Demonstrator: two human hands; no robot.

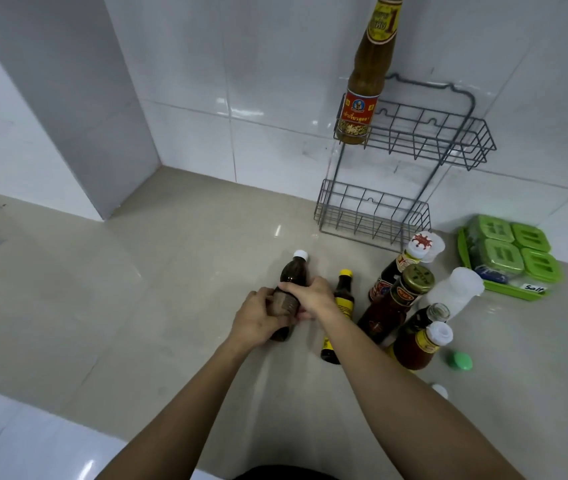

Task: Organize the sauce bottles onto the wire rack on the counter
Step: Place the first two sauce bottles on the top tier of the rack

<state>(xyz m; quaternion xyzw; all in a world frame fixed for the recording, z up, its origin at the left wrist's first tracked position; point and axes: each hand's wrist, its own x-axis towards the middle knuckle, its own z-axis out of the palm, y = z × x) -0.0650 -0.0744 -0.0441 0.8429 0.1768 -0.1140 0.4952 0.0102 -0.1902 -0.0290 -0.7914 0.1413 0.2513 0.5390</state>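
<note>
both hands, left hand [253,318] and right hand [310,294], wrapped around the white-capped dark bottle [291,278], label unreadable; green tray [504,289] tag reads "salt".

dark white-capped bottle [289,292]: upright on counter | wire rack [403,174]: one tall bottle [365,88], top tier

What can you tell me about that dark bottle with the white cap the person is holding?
The dark bottle looks like clear plastic filled with dark brown liquid, topped by a white screw cap, with a worn brownish label round its middle. It stands upright on the beige counter, left of the other bottles. The left hand wraps its lower body; the right hand grips its middle from the other side.
</note>
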